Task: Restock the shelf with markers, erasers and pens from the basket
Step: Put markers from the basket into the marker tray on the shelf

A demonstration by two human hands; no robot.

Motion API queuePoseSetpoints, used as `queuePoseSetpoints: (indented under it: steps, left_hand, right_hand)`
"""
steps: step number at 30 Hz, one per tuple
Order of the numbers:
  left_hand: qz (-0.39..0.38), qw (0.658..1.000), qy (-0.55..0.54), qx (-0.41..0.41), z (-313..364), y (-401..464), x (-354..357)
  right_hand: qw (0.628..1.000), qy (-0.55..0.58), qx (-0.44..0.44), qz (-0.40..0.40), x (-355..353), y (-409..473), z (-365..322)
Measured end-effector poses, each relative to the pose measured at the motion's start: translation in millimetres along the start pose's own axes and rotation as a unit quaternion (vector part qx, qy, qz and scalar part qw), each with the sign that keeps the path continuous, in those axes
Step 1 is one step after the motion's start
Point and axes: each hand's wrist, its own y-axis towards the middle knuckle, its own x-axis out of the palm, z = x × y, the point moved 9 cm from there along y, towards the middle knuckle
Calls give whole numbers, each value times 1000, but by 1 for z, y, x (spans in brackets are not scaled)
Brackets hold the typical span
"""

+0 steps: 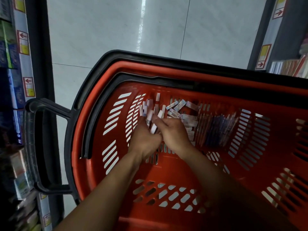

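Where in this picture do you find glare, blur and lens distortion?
Head view: glare streaks the floor tiles; the left shelf boxes smear with blur; the wide lens bows the red basket rim; the pens lie dim and soft.

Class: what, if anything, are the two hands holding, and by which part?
Both the left hand and right hand grip white markers by their near ends, inside the red basket.
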Motion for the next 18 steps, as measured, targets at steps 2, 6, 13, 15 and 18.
queuePoseSetpoints:
  steps: [2,6,13,15,18]
  left_hand:
    - [0,1000,18,-3,-6,3,0]
    - [3,999,51,10,-4,4,5]
    - [51,998,16,-19,-11,2,-6]
    - [52,998,-8,-44,-17,0,-7]
    - [62,995,-41,-69,-21,-2,-9]
  right_hand:
    - [999,15,28,-29,2,-4,4]
    - [997,40,43,47,-8,-2,9]
    - [978,-117,97,142,-14,21,36]
    - [961,-210,112,144,-9,24,37]
    - [930,-312,109,161,-3,30,28]
